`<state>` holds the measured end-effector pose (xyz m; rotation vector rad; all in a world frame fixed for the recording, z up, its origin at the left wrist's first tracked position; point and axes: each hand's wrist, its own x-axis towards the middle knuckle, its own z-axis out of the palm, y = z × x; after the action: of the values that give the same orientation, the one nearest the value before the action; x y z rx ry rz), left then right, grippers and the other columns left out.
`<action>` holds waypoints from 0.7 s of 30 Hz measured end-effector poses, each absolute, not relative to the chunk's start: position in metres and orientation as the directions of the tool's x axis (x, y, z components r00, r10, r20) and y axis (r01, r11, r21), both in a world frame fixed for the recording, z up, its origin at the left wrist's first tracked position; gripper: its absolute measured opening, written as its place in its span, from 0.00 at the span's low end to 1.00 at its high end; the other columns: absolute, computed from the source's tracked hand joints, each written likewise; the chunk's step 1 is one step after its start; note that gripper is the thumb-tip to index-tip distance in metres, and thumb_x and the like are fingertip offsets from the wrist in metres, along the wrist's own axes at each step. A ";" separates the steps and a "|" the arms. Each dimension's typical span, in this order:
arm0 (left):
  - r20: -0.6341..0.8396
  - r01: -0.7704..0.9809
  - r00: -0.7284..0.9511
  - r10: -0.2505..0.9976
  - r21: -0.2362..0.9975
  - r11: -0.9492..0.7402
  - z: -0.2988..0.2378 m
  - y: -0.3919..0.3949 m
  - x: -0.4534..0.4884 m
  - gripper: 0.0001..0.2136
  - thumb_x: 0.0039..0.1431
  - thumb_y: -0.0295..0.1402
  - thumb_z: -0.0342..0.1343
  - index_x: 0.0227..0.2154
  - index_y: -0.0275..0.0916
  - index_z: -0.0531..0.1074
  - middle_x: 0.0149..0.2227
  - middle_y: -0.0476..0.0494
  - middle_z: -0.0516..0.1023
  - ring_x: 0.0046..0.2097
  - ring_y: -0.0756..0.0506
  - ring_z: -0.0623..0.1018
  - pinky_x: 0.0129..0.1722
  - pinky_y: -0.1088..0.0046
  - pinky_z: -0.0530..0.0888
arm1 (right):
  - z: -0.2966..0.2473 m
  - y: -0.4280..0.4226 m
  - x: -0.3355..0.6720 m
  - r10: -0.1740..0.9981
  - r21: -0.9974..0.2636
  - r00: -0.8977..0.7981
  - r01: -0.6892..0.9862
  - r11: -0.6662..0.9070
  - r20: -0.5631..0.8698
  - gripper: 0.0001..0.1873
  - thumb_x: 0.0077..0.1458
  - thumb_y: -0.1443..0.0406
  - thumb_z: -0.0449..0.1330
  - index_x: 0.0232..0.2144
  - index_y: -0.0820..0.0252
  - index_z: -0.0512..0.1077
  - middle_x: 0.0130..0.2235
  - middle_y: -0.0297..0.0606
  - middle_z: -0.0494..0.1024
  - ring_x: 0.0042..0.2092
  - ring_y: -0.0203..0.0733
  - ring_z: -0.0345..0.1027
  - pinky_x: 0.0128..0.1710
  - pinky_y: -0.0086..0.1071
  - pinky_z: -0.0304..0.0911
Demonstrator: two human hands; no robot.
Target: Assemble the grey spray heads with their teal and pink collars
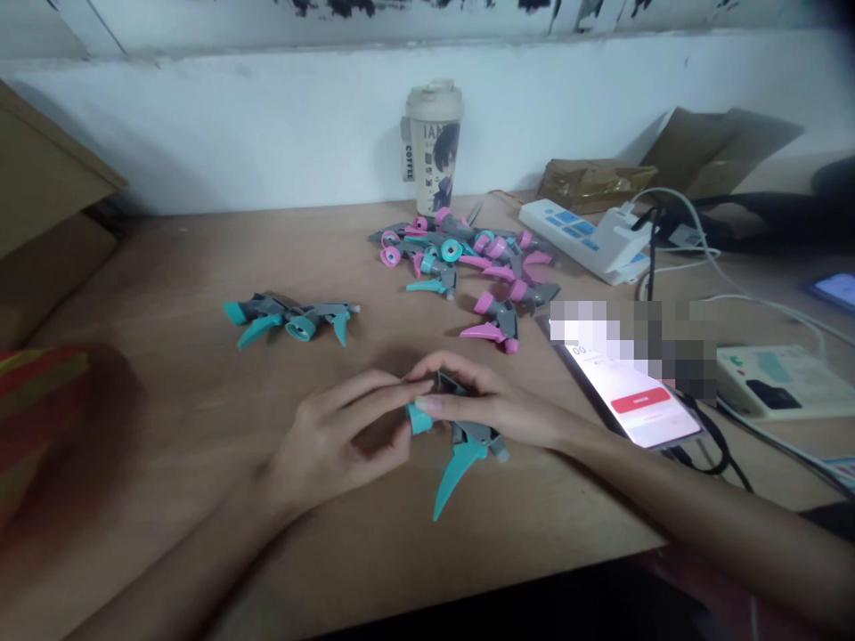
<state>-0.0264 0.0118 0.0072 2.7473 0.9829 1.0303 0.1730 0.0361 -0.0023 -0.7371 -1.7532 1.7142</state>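
Note:
Just above the table, a grey trigger sprayer head [471,433] with a teal lever and teal collar is between my hands, its lever pointing down. My right hand [491,399] is closed round its grey body, with the thumb by the collar. The fingers of my left hand [357,425] are closed at the teal collar [419,418] from the left; their tips are partly hidden. Two more teal sprayer heads [300,328] lie on the table at the left. Behind my hands is a pile of pink and teal sprayer heads [460,249], with several pink ones [498,320] at its front.
A lidded coffee cup [437,151] stands against the wall. To the right are a power strip [581,236] with cables, a lit phone [621,383], a pale box-shaped device [788,378] and a taped parcel [594,182]. Cardboard [46,178] stands at the left, with a red-yellow bag [40,418] nearer.

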 end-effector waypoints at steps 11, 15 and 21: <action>0.417 0.402 0.247 0.875 0.777 -0.484 -0.009 0.007 -0.014 0.07 0.53 0.29 0.58 0.36 0.40 0.71 0.33 0.48 0.75 0.33 0.50 0.77 0.33 0.75 0.78 | -0.018 0.038 0.176 0.667 -0.622 -0.572 0.316 0.716 0.477 0.23 0.49 0.57 0.63 0.46 0.58 0.67 0.44 0.41 0.71 0.47 0.43 0.66 0.46 0.39 0.64; 0.475 0.342 0.187 0.860 0.789 -0.510 -0.008 0.002 -0.009 0.09 0.52 0.26 0.59 0.36 0.39 0.69 0.34 0.47 0.74 0.35 0.49 0.77 0.33 0.74 0.79 | -0.018 0.035 0.177 0.635 -0.515 -0.505 0.373 0.771 0.585 0.20 0.50 0.58 0.62 0.46 0.56 0.70 0.47 0.43 0.68 0.51 0.46 0.62 0.49 0.43 0.63; 0.550 0.476 0.252 0.796 0.646 -0.597 -0.002 -0.003 -0.009 0.08 0.53 0.22 0.58 0.34 0.40 0.73 0.39 0.47 0.72 0.39 0.51 0.76 0.35 0.77 0.77 | -0.013 0.030 0.177 0.636 -0.453 -0.417 0.460 0.764 0.649 0.16 0.50 0.60 0.62 0.43 0.53 0.71 0.53 0.43 0.64 0.55 0.49 0.58 0.51 0.47 0.59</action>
<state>-0.0088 -0.0028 -0.0023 2.1825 1.1670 1.2772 0.1769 0.0295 -0.0126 -0.8186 -2.0854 0.2569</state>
